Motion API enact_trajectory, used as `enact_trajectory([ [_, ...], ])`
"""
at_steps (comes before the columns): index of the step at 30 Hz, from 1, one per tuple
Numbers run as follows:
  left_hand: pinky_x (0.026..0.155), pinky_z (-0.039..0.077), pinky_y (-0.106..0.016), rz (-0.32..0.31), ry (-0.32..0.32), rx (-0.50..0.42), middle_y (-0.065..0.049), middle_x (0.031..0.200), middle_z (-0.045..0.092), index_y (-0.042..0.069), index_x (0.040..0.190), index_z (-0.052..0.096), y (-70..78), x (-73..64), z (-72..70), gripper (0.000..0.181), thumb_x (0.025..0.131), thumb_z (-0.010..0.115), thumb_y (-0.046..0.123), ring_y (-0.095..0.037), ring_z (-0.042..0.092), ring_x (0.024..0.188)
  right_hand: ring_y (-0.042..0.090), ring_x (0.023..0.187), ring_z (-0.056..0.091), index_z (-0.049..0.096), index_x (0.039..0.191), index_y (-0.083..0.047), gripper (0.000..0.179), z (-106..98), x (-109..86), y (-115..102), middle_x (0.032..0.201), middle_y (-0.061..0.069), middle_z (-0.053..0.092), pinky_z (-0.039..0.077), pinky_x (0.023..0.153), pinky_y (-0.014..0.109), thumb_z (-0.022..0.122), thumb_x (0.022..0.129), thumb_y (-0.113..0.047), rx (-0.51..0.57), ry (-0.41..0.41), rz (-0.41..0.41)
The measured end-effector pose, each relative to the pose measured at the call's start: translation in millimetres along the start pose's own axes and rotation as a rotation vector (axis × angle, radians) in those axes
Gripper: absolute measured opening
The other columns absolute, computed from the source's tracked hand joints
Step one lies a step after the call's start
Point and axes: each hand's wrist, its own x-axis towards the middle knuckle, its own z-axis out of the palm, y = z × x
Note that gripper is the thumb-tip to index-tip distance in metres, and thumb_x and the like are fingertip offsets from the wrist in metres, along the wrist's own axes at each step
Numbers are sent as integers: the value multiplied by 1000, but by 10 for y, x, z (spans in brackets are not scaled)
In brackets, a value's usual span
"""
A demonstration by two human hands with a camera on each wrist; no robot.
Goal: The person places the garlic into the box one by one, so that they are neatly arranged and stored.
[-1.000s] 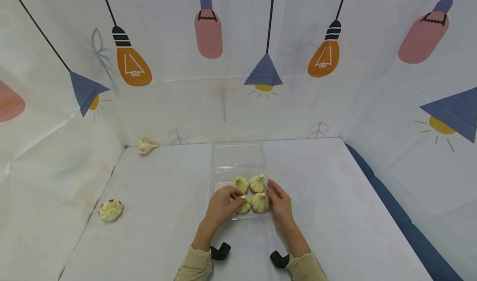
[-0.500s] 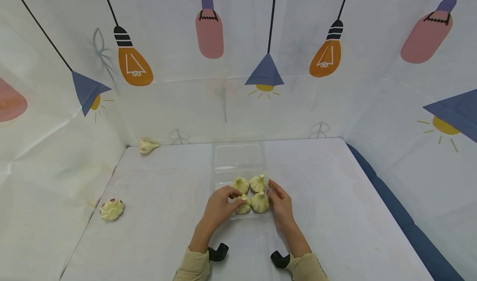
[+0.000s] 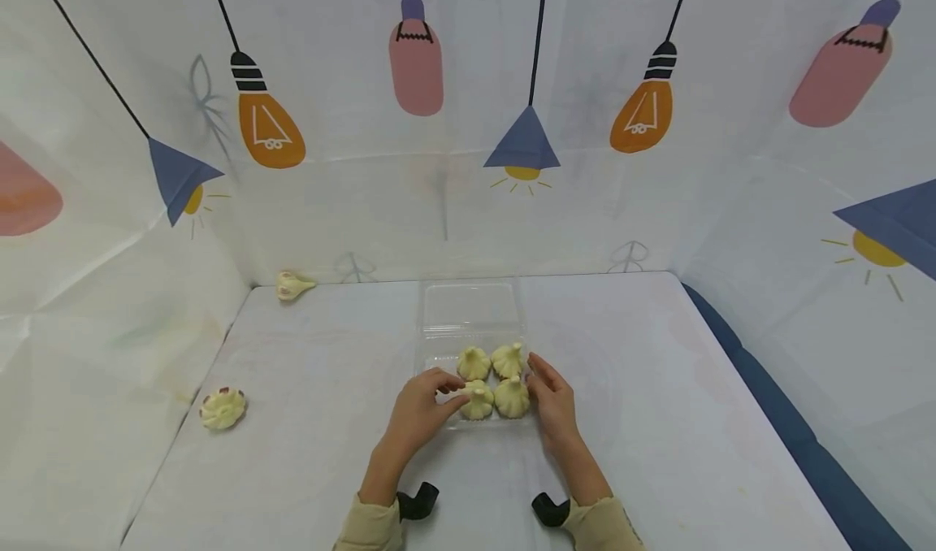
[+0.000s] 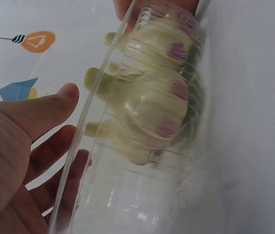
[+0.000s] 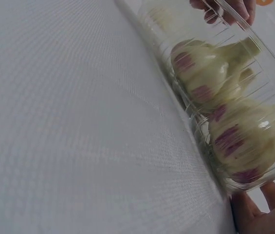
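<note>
A clear plastic clamshell box (image 3: 471,425) lies on the table with its lid (image 3: 469,305) laid back. Several garlic bulbs, purple-marked low on their sides, sit grouped in its right part, among them the front-left garlic bulb (image 3: 478,405) and the front-right garlic bulb (image 3: 512,401). My left hand (image 3: 422,409) is at the box's left side, thumb and fingers parted, the thumb tip near the front-left bulb's stem. In the left wrist view nothing lies between them. My right hand (image 3: 553,405) rests its fingers along the box's right wall, beside the bulbs.
One garlic bulb (image 3: 223,409) lies near the table's left edge, another garlic bulb (image 3: 294,286) in the far left corner. A white curtain (image 3: 329,210) printed with lamps rises behind the table (image 3: 680,421). Black curved pieces (image 3: 418,502) stick out from both wrists.
My left hand has drawn back to the left from the front-left garlic bulb, and its thumb and fingers have spread. The right hand stays by the box's right wall.
</note>
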Motion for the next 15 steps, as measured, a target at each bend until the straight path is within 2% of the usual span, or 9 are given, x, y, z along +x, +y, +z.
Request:
enact_trajectory([
  [4,70,53,-38,0,8,-12,3,88,68,12,96,74,-17,-16,-53,19,80,82,18,-15,63,80,25,138,33,44,145,-3,47,-11,23,-2,148,15,41,42,96,25,51,98,-1,7,0,24],
  [9,68,52,-34,-25,31,-27,6,87,67,13,94,74,-51,-37,-135,17,80,81,17,-7,61,79,27,138,33,43,144,-1,47,-19,52,10,147,17,41,40,102,38,50,98,1,7,-3,26],
  [15,65,52,-32,-30,94,-51,8,84,67,14,92,74,-141,-81,-247,15,79,82,12,-6,61,77,23,135,37,46,143,-4,46,-6,60,46,146,14,45,43,95,27,51,98,-2,-7,15,8],
])
